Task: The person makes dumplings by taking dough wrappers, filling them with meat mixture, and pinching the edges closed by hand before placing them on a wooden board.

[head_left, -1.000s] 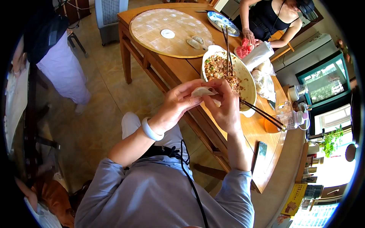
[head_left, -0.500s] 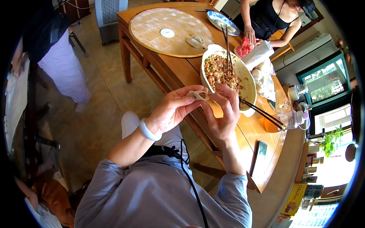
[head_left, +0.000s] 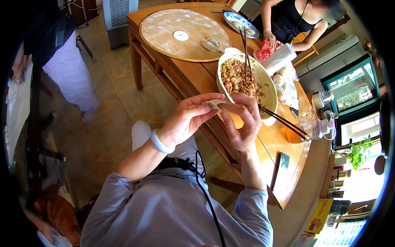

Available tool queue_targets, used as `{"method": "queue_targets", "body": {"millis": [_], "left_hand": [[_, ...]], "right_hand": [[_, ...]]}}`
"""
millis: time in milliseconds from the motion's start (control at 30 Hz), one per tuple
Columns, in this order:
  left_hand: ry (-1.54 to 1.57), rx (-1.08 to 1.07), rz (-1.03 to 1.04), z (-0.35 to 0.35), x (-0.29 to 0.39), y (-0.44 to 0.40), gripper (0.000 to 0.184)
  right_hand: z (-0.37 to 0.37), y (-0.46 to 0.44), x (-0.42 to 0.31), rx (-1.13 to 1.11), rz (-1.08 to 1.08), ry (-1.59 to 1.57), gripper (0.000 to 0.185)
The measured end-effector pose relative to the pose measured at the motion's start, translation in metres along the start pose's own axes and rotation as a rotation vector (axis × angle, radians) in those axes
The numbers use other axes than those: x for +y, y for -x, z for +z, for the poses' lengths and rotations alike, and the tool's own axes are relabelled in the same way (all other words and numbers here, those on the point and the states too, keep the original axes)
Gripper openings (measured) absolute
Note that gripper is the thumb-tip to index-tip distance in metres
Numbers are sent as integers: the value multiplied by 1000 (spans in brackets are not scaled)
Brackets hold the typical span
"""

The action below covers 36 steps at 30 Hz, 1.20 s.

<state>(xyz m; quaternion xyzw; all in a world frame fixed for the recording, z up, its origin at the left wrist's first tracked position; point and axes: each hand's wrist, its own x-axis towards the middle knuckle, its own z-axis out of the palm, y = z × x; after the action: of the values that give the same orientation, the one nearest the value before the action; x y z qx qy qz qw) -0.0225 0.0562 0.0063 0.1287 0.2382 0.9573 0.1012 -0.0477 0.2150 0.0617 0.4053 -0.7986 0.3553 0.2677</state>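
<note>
My left hand (head_left: 191, 113) holds a small dumpling (head_left: 214, 104), its pale wrapper folded between thumb and fingers. Dark filling shows at its right side. My right hand (head_left: 242, 123) curls in from the right, forefinger and thumb closed around that end of the dumpling; the exact fingertip contact is partly hidden. Just beyond both hands sits a large cream bowl (head_left: 269, 88) of chopped meat filling (head_left: 236, 78). One pair of chopsticks (head_left: 247, 53) stands in the filling, and another pair of chopsticks (head_left: 288, 123) juts out over the near right rim.
On the wooden table (head_left: 197, 76) are a floured round board (head_left: 164, 33) with finished dumplings (head_left: 212, 44), a blue-patterned plate (head_left: 230, 17), plastic bags (head_left: 285, 88), a bottle (head_left: 312, 129) and a phone (head_left: 281, 171). One person (head_left: 288, 22) works across the table; another person (head_left: 68, 66) stands left.
The wrapper is turned and folded further over, so less filling shows. My right thumb and fingers have shifted slightly at its right end. My left hand has hardly moved.
</note>
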Motion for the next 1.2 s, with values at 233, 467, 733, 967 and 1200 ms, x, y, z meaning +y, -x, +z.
{"method": "queue_targets", "body": {"millis": [233,467,733,967,1200], "left_hand": [[-134,34,17,3,1,2,35],[-206,83,9,7,0,3,34],[-282,151,45,4,-4,4,34],[-272,132,37,1,-6,2,33],[-243,176,40,6,-6,2,33]], "right_hand": [[-7,-7,5,-62,205,-112,11],[-6,-11,4,-143,147,-1,10],[1,-8,0,-173,65,81,13],[2,-8,-3,-138,-23,160,19],[9,-3,3,-60,-161,305,17]]}}
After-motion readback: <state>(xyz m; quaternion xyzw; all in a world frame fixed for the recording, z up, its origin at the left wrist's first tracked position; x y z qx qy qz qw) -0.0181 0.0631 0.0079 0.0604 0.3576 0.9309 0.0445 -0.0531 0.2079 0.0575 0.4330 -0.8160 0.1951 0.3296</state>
